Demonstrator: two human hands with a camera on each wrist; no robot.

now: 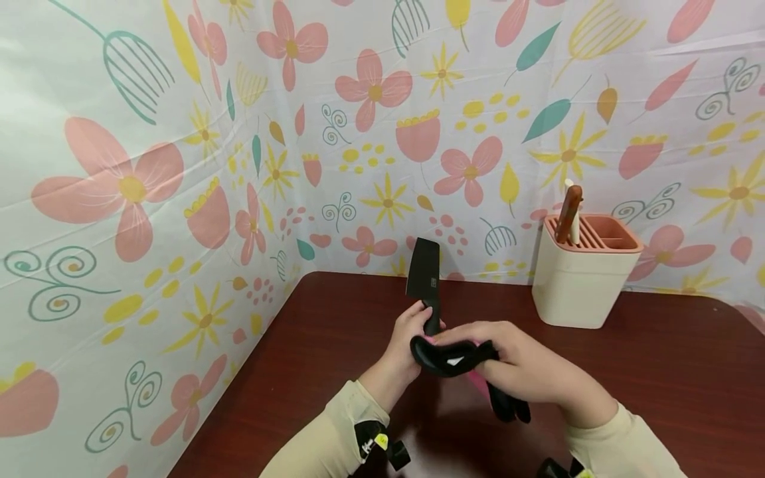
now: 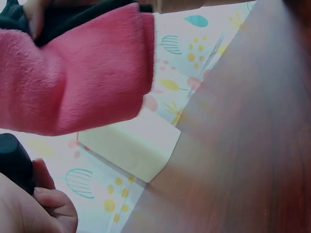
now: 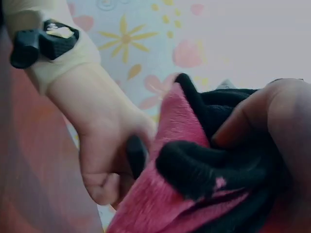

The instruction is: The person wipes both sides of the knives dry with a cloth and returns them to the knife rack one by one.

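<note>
My left hand [image 1: 403, 345] grips the black handle of a cleaver [image 1: 424, 269], whose dark broad blade points up and away toward the back wall. A folded cloth [image 1: 439, 358], pink on one side and black on the other, is held in my right hand [image 1: 532, 362], thumb and fingers pinching its folds. It hangs close to the handle's near end. In the left wrist view the pink side of the cloth [image 2: 97, 77] spreads above the handle butt [image 2: 14, 160]. From the right wrist, folds of the cloth [image 3: 180, 126] partly cover the left hand [image 3: 104, 126].
A cream knife block [image 1: 580, 285] with a salmon slotted top stands at the back right of the dark wooden table [image 1: 335, 332]. A brown-handled knife [image 1: 568, 212] and a white-handled one stick out of it. A flower-patterned sheet [image 1: 370, 159] hangs behind and along the left.
</note>
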